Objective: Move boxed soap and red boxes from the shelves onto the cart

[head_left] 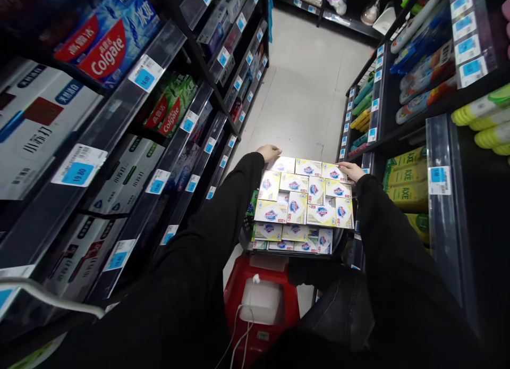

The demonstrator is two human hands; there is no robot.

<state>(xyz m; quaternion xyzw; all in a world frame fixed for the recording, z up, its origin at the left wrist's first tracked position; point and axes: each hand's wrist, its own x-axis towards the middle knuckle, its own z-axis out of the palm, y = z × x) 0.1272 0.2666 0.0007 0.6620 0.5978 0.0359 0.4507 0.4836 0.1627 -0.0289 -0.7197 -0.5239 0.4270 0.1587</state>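
A stack of white and yellow soap boxes (294,185) lies in a dark basket (247,246) in front of me. The boxes sit in layers at mixed angles, with small gaps between some of them. My left hand (270,152) rests at the far left corner of the stack, its fingers loosely stretched and slightly bent. At the far right corner, my right hand (351,171) reaches its outstretched fingers onto the edge of a soap box (333,172). Neither hand visibly lifts a box. The undersides of both hands are hidden.
A red stool (261,332) stands below the basket, with a white cable (249,321) hanging over it. Toothpaste shelves (159,183) line the left side. Shelves (414,114) with packaged goods close in on the right. Pale tiled floor (298,87) runs ahead between them.
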